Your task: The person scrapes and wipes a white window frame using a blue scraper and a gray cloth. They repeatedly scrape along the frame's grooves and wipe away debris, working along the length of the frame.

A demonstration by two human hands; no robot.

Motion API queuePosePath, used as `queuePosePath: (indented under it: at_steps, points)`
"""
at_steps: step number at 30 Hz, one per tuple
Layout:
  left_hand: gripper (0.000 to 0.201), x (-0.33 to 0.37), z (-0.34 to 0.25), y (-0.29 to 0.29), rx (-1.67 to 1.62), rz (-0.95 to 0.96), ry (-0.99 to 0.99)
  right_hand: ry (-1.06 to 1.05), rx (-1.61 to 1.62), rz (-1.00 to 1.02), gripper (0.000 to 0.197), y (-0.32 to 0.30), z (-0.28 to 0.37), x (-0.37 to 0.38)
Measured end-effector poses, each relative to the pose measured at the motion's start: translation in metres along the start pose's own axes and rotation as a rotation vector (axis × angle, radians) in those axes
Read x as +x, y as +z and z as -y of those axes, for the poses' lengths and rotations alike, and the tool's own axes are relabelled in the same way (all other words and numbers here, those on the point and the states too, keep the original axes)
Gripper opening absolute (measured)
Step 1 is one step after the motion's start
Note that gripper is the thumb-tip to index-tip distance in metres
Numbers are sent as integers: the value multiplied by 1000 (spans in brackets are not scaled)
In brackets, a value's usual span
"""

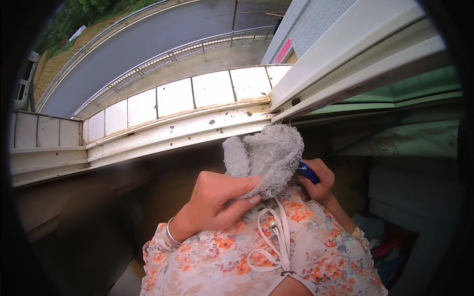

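Grey shaggy cloth (279, 155), one piece. Head view: at the centre of the frame, its folded narrower part on the left, its broader part on the right; its upper edge overlaps the window track (197, 129) in the picture, contact impossible to tell.

Left hand (215, 201): your thumb and forefinger pinch the cloth's lower edge, just left of centre; one silver bracelet (171, 232) on that wrist.

Right hand (321, 181): right of centre, your fingers curl closed around a blue object (308, 173), mostly hidden, just beside the cloth's right edge; its kind cannot be told.

Floral top (197, 266): yours, white with orange blooms, lower centre, with a pale tie (284, 241) knotted in a bow.

White-tiled ledge (175, 100): beyond the spotted track, upper centre.

Metal railing (170, 55) and grey road (128, 52): outside, upper left.
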State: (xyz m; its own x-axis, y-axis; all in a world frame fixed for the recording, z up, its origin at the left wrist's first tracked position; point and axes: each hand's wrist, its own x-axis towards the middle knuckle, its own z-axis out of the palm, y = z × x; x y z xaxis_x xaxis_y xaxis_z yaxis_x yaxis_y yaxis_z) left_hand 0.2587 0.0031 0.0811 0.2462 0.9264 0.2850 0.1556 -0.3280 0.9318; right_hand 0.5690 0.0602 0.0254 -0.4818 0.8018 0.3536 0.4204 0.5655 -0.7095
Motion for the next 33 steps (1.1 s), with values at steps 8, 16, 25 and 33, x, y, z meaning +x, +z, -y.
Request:
queuePosePath:
  at_steps: [8, 16, 25, 33]
  points:
    - [26, -27, 49, 8, 311, -396, -159, -56, -502, 34, 49, -7, 9, 21]
    - [22, -35, 79, 6, 795, -633, -215, -255, -755, 303, 51, -23, 38, 87]
    - [21, -28, 79, -17, 867, -647, -523, -318, -829, 499, 33, -19, 69, 130]
    - [23, -21, 86, -21, 923, -544, -369, -447, -958, 567, 43, -11, 69, 126]
